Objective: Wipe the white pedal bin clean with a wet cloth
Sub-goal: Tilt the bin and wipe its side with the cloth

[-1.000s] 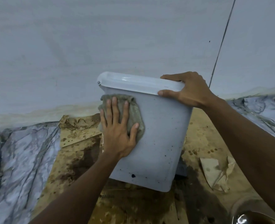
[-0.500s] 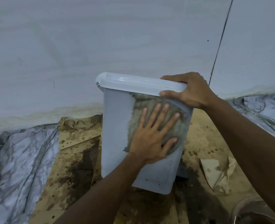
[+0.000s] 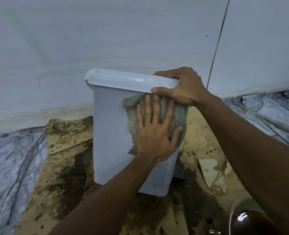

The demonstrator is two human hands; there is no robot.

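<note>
1. Marble floor (image 3: 13, 167) at far left, beside soaked cardboard (image 3: 67, 175) patched dark with wet; likely slick underfoot, and a bin skidding on it would lose its footing
2. White bin (image 3: 111, 133) standing on that cardboard, tilted, close to the wall (image 3: 106, 39); could tip or slide if the wiping push outruns the steadying grip
3. Left hand (image 3: 154, 134) flat on the front panel, fingers spread apart, pressing the grey cloth (image 3: 132, 119) against the upper right of the panel; cloth free at its edges, so apt to bunch or slip out from under the palm
4. Dark specks low on the panel, not yet reached; easily missed
5. Right hand (image 3: 182, 87) clamped on the lid (image 3: 123, 80) at its right end, thumb under the rim; wet plastic may slip, or the lid may lift
6. Torn paper (image 3: 210, 173) and a dark glossy vessel (image 3: 247, 223) at lower right; could be knocked by an elbow
</note>
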